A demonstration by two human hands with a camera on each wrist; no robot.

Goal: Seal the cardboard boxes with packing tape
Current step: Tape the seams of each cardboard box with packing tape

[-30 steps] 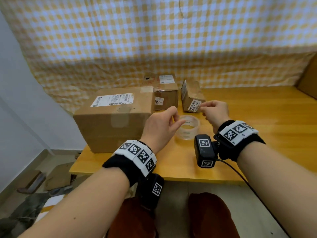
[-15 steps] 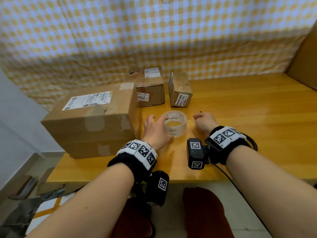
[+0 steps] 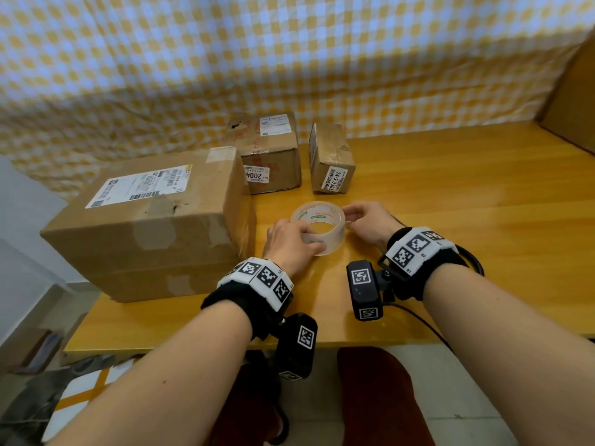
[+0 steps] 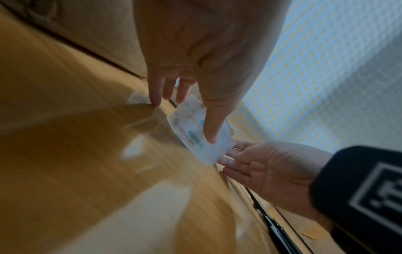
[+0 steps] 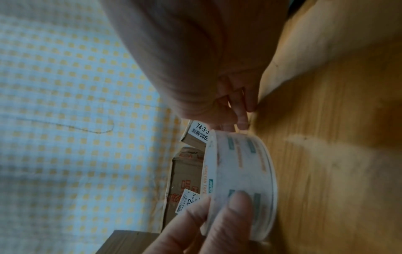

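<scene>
The roll of clear packing tape (image 3: pixel 318 227) lies flat on the wooden table (image 3: pixel 483 201), between the two hands and just in front of them. The left hand (image 3: pixel 286 244) grasps the roll's near-left side, thumb pressed on the outer wall and fingers (image 4: pixel 155 96) reaching down to the table at its far side. The right hand (image 3: pixel 370 222) has its fingertips (image 5: pixel 242 123) against the roll's right side; whether they pinch a loose end of tape or only feel for it cannot be told from these views.

The step in hand looks to be finding and lifting the free end of the tape. To do it well, the person would probably keep the left hand firm on the roll so it does not spin or slide, and run a right fingernail round the outer wall until it catches the edge. Clear tape hides its end, so slow turning helps. Peeling straight and evenly should keep the strip from splitting lengthwise.

The large box (image 3: pixel 151 220) stands just to the left of the left hand, nearest for sealing. The two small boxes, one (image 3: pixel 273 152) beyond the left hand and one (image 3: pixel 331 159) beyond the right, sit farther back, apart from the roll
</scene>
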